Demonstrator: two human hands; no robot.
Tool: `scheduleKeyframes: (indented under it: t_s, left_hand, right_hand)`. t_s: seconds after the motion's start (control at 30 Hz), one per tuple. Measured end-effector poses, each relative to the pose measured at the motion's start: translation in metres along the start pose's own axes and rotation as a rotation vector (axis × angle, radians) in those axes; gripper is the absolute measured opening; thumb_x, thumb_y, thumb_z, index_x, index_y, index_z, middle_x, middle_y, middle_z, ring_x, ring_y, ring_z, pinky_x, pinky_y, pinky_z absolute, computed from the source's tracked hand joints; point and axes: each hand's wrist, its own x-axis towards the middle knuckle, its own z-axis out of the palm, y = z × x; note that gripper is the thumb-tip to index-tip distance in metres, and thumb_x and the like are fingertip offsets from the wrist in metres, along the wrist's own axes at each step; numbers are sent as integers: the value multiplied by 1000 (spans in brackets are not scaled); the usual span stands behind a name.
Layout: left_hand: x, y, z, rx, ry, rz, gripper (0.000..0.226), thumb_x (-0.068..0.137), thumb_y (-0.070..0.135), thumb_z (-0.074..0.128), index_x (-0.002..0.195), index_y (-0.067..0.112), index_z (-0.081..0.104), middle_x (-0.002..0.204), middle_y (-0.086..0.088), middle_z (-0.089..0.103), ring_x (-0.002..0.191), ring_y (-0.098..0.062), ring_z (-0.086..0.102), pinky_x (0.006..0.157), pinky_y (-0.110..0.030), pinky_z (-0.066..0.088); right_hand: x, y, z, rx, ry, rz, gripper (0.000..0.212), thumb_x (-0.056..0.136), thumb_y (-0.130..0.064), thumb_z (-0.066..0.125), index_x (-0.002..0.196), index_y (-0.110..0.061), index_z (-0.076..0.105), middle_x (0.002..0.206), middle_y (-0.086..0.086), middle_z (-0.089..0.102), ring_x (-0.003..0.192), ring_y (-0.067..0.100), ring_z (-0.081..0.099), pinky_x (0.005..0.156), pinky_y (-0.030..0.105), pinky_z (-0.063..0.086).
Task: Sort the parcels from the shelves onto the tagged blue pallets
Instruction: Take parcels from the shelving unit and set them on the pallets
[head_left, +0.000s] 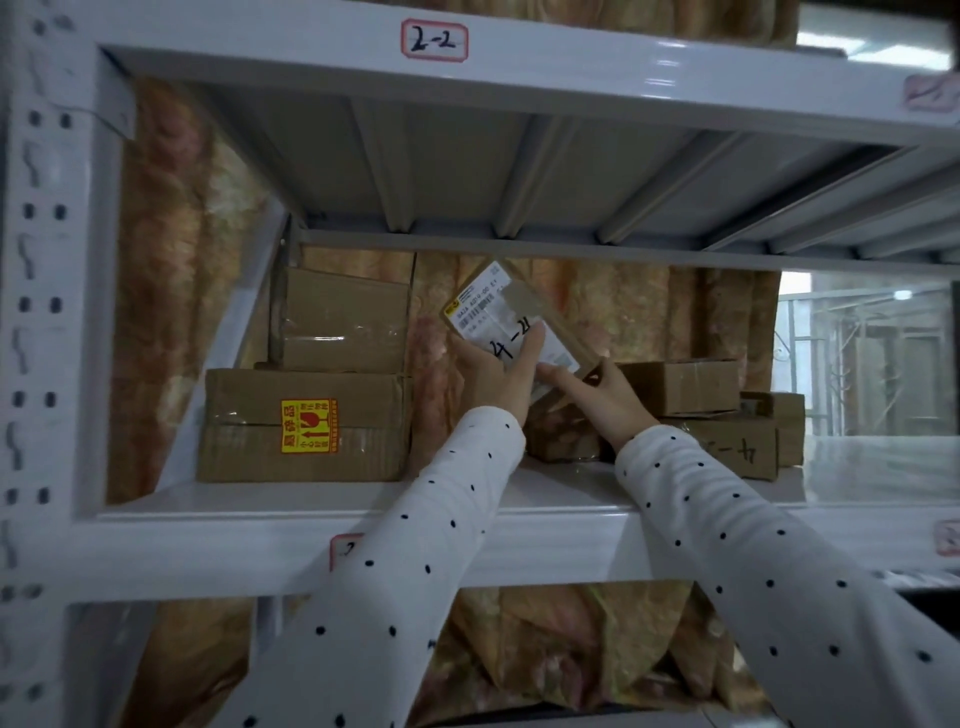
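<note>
Holding tilted parcel (511, 317) marked "4-21" | both hands | shelf tag (434, 40) "2-2"

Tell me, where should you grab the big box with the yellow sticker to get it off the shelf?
Probably by its two short ends, one of your hands on each, coming from the front. The big box is wide and lies flat, and a smaller box sits on top, so lift that off first.
</note>
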Motion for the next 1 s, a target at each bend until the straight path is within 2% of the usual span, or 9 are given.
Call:
scheduleKeyframes:
  t_s: [0.1, 0.17, 0.27, 0.37, 0.53, 0.63, 0.7, 0.8, 1.0]
  left_hand:
    - [-9, 4, -2, -92, -25, -63, 106, 81, 39, 71, 151, 17, -5, 129, 2, 48, 106, -14, 49, 85, -24, 35]
    - [-9, 4, -6, -69, -8, -81, 110, 75, 39, 77, 150, 15, 0, 120, 2, 53, 98, -14, 51, 85, -25, 39]
    - [-4, 3, -10, -56, 6, -79, 114, 65, 42, 83, 147, 22, 7, 124, -1, 58, 103, -19, 60, 94, -38, 50]
    - [-9, 10, -13, 1, -6, 8, 113, 60, 46, 83, 143, 32, 8, 127, 2, 53, 108, -22, 58, 96, -46, 48]
    - [-27, 21, -8, 385, -47, 286, 123, 60, 64, 75, 148, 29, -3, 147, 3, 35, 122, -24, 50, 94, -39, 44]
    - [-48, 28, 2, 703, -65, 471, 123, 65, 74, 62, 150, 19, -7, 152, -2, 29, 118, -25, 55, 86, -35, 46]
    - [-62, 32, 13, 762, -117, 541, 125, 65, 79, 57, 149, 19, -13, 153, -6, 26, 117, -26, 55, 86, -36, 47]
    - [-82, 37, 35, 726, -210, 602, 126, 67, 76, 59, 148, 19, -18, 156, -5, 18, 123, -27, 49, 94, -37, 45]
    - [-138, 29, 99, 625, -402, 684, 126, 68, 72, 63, 149, 14, -14, 146, -8, 34, 116, -27, 54, 84, -35, 45]
  right_hand:
    - [-12, 0, 1, -103, -18, -50, 48, 79, -27, 75, 118, -13, 52, 95, -3, 66, 79, 7, 64, 58, 11, 52]
    - [-20, 0, 1, -140, -75, -57, 45, 80, -21, 74, 120, -14, 53, 99, -4, 64, 80, 0, 61, 58, 6, 49]
    - [-30, -2, -2, -302, -136, -47, 45, 78, -20, 76, 118, -18, 55, 100, -4, 64, 85, 1, 59, 69, 10, 47]
    - [-39, -4, -6, -464, -132, -56, 38, 81, -11, 69, 116, -16, 53, 99, 0, 64, 89, 15, 61, 78, 22, 51]
    - [-55, -8, -29, -821, 258, -242, 5, 89, -13, 52, 93, -14, 53, 81, 0, 61, 77, 23, 59, 71, 35, 48]
    - [-71, -10, -53, -827, 488, -343, 7, 91, -14, 49, 93, -10, 55, 79, 4, 63, 69, 23, 58, 66, 34, 48]
    - [-81, -11, -73, -868, 597, -364, 7, 91, -12, 47, 93, -9, 54, 77, 4, 61, 67, 23, 56, 62, 32, 43]
    - [-101, -10, -105, -939, 703, -306, 8, 93, -12, 46, 92, -8, 53, 72, 3, 56, 65, 24, 53, 62, 29, 36]
    - [-161, 5, -184, -1216, 772, 44, 10, 94, -20, 43, 92, -11, 46, 77, 7, 55, 67, 25, 48, 65, 30, 35]
